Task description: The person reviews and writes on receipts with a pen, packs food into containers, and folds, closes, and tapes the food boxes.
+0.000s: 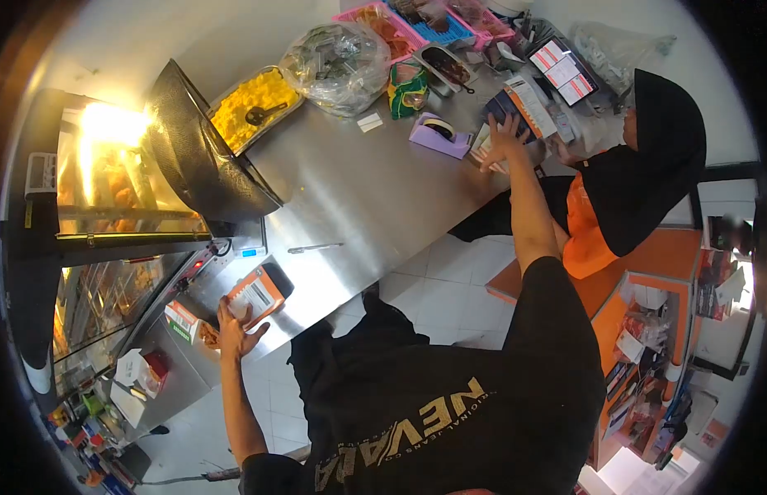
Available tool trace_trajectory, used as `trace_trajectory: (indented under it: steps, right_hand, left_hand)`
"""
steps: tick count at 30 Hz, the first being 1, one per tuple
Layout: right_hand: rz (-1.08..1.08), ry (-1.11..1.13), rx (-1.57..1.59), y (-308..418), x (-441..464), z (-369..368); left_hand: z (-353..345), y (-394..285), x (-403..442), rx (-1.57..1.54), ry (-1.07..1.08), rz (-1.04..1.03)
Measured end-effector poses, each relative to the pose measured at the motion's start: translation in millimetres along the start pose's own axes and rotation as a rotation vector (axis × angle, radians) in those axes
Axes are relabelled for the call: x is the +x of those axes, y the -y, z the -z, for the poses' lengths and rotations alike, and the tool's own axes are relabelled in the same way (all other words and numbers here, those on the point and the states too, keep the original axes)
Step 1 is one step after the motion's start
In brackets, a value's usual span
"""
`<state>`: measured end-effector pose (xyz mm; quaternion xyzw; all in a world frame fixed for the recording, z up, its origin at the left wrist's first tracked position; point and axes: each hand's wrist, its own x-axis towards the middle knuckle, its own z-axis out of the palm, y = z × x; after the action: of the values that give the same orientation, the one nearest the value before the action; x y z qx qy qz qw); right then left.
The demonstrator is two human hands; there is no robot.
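Note:
My left hand (pixel 235 330) is at the lower left of the counter, its fingers and thumb around the near edge of an orange and white carton (pixel 264 290). Beside it stands a second printed carton (pixel 179 320), with brown fried food (pixel 208 335) showing at its opening. My right hand (pixel 502 142) reaches to the far right of the counter, fingers spread over pale flat cards or papers (pixel 481 142) beside a dark blue and orange box (pixel 528 107). What lies under its fingertips is partly hidden.
A lilac tape dispenser (pixel 441 136) and a pen (pixel 315 247) lie on the steel counter (pixel 350 190). Farther back are a tray of yellow food (pixel 255 99) and a bag (pixel 338 66). A lit food warmer (pixel 111 177) stands left; a co-worker (pixel 639 173) is at the right.

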<state>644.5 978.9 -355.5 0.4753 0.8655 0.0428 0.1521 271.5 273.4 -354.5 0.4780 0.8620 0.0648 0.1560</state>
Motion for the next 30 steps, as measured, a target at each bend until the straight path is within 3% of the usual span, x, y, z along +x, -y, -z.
trace_trajectory:
  steps: [1, 4, 6, 8, 9, 11, 14, 15, 19, 22, 23, 26, 29, 30]
  right_hand:
    - [0.041, -0.116, -0.061, 7, -2, 13]
    - [0.323, 0.056, -0.071, 53, 5, 50]
    - [0.304, 0.304, -0.119, 82, 12, 35]
    - [0.140, -0.015, 0.032, 95, 20, -13]
    - [0.071, -0.125, 0.121, 101, 20, -27]
    - [-0.046, -0.121, 0.325, 119, -3, -27]
    - [-0.313, 0.061, 0.602, 138, -29, -15]
    - [-0.244, 0.088, 0.689, 131, -29, -30]
    - [-0.421, 0.379, 1.666, 117, -38, -24]
    - [-0.438, 0.560, 1.879, 97, -19, -43]
    - [-0.402, 0.516, 1.914, 97, -15, -55]
    - [-0.189, 0.113, 2.016, 104, -37, -95]
    - [-0.264, -0.206, 2.076, 130, -68, -111]
    - [-0.236, -0.272, 1.859, 133, -70, -119]
  left_hand:
    - [2, 2, 2, 0.000, 0.004, -0.017]
    - [3, 1, 4, -0.012, 0.020, -0.013]
    - [6, -2, 1, 0.029, 0.060, -0.013]
    - [7, -1, 8, 0.017, 0.061, -0.009]
    - [5, 1, 6, -0.016, 0.059, 0.006]
    - [5, 1, 5, -0.076, 0.055, 0.039]
    - [-3, 9, 4, -0.038, 0.044, -0.008]
    - [8, -3, 6, -0.104, 0.039, 0.055]
    - [3, 9, 5, -0.048, 0.049, -0.031]
    - [-3, 11, 2, 0.004, 0.031, 0.001]
    - [-4, 11, 2, 0.007, 0.028, -0.009]
    - [-5, 14, 0, 0.020, 0.011, -0.018]
    - [-9, 20, -1, 0.054, 0.037, -0.010]
    - [-11, 22, -1, 0.063, 0.057, -0.017]
